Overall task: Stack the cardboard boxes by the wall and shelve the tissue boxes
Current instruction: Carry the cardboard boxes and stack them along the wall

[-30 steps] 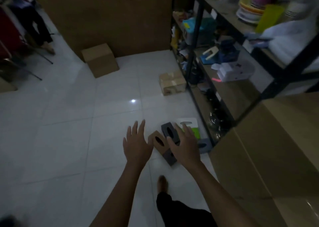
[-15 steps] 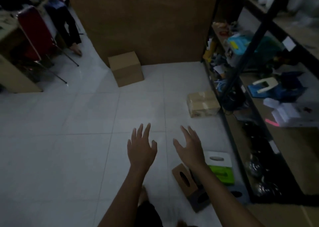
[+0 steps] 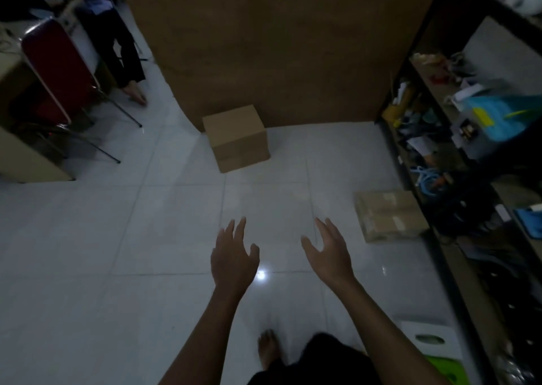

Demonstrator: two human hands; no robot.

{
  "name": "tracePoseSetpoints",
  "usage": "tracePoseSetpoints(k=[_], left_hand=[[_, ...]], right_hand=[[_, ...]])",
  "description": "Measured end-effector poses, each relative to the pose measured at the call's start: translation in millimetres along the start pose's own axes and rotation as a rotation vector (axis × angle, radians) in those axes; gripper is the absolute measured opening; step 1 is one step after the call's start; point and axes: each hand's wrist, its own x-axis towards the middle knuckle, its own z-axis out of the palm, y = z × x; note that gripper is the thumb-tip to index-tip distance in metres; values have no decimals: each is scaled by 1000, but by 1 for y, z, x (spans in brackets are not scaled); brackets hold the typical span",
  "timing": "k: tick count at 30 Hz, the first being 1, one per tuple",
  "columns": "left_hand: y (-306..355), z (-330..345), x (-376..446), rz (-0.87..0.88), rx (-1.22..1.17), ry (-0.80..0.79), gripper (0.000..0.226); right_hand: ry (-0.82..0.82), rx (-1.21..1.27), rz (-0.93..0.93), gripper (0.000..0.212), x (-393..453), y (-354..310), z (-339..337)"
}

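My left hand (image 3: pixel 234 257) and my right hand (image 3: pixel 330 252) are both stretched out in front of me over the white tiled floor (image 3: pixel 146 238), fingers spread and loose, holding nothing. They are apart from each other, palms turned partly inward.

Ahead of my left hand, well beyond the fingertips, the larger cardboard box (image 3: pixel 237 137) stands on the floor right at the foot of the brown wall (image 3: pixel 278 47). To the right of my right hand and a little ahead, the smaller taped cardboard box (image 3: pixel 388 214) lies on the floor just beside the dark shelf unit (image 3: pixel 457 179), which is crowded with items I can't make out well in this dim light.

Behind my right hand, down by my forearm, a white tissue box (image 3: pixel 429 339) sits on the floor near the shelf's foot, and just behind it is what looks like a green tissue box (image 3: pixel 444 368), cut off by the edge of view.

Far to the left of my left hand stands a red chair (image 3: pixel 55 68), with another person's legs (image 3: pixel 123 53) beyond it.
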Motion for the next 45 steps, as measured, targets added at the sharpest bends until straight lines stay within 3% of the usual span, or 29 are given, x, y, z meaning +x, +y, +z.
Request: tracePoseSetpoints(k=[12,18,27,37,41,45], left_hand=[[-29,-40,274,-46,-103,21,69],[-38,-54,411,-173,-182,-24,70],[-73,-34,619,-240,-260,-116,72],[-149,8,838,-332,-279,-210,74],[-179,54,899,-380,-252,-260,77],[-206,115,936,-410,-276,-271,86]], right_hand=[[-67,60,30,62,268,-116,67],[-142,19,59,61,416,-178,82],[-173,-44,72,59,601,-234,127],[-204,-87,201,61,800,-239,225],[-235,-100,214,61,870,-203,274],[-169,-74,232,62,919,-153,316]])
